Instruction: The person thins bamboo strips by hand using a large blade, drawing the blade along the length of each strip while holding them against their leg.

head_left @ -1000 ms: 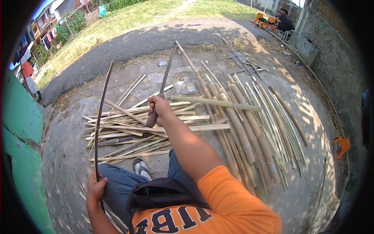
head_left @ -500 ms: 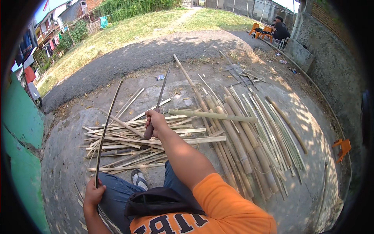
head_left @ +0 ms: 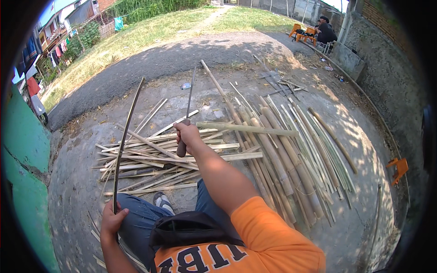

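My left hand (head_left: 111, 219), low at the left beside my thigh, is closed round the lower end of a long, thin bamboo strip (head_left: 123, 139). The strip stands up and leans a little to the right at its far tip. In my right hand (head_left: 189, 138), out ahead of me, is a machete (head_left: 191, 93), gripped by its brown handle with the dark blade pointing away. Its blade and the strip are apart. Below and beyond my right hand lies a loose pile of split bamboo (head_left: 136, 160) on the concrete.
Thick bamboo poles (head_left: 280, 168) and slimmer strips lie to the right, with one pale pole (head_left: 250, 128) across them. A green wall (head_left: 27, 182) rises at the left, a grey one at the right. An orange plastic chair (head_left: 398, 171) is far right; a person (head_left: 325, 31) sits at the back.
The strip in my left hand has risen, its tip now farther away. My right hand has shifted slightly right, and the machete blade stands straighter.
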